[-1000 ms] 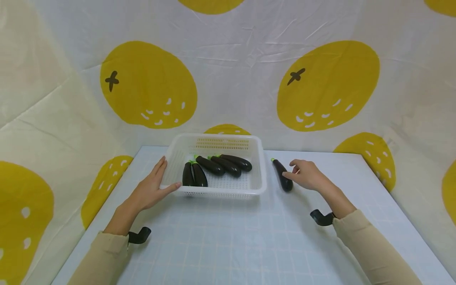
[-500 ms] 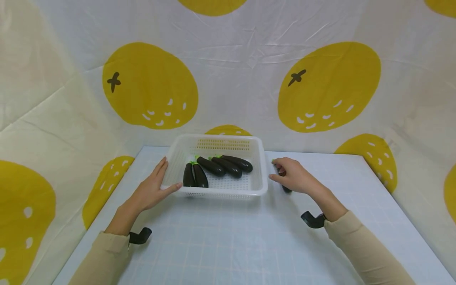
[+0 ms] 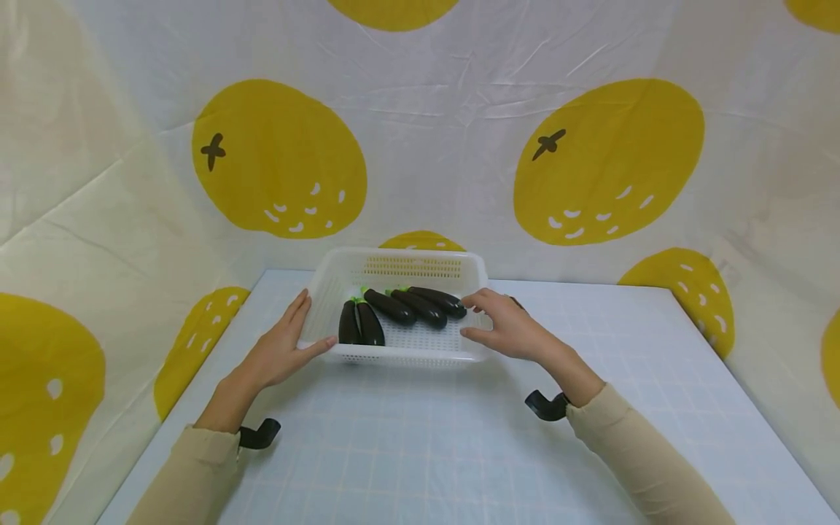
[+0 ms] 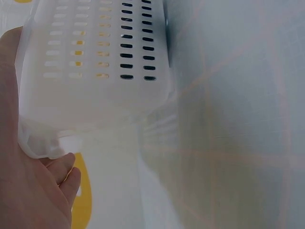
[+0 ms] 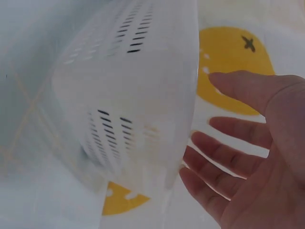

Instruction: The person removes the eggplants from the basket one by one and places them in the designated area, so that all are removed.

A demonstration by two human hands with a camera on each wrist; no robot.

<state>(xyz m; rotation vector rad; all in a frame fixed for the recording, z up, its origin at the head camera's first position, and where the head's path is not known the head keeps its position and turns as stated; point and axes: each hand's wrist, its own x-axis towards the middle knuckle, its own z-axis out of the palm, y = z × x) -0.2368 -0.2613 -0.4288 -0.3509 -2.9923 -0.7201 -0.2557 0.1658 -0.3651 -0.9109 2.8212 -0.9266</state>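
While the white slotted basket (image 3: 469, 271) sat near the far edge of the table (image 3: 459, 452), about midway along it, the person had a hand at each of its short sides. The left hand (image 3: 278, 351) lay flat against the left wall, fingers straight along the rim and the thumb across the near corner, not curled round anything. The right hand (image 3: 508, 332) was spread and relaxed at the right wall; from the wrist view its fingers (image 5: 224, 157) stood just apart from the plastic, holding nothing. Five aubergines (image 3: 400, 310) lay loose inside, two side by side at the left end, three slanted across the middle. To my eye, a good hold called for both hands to close on the rim evenly, thumbs over the top and fingers under the lip. The basket should be kept level too, since the loose aubergines could roll toward whichever end dipped.
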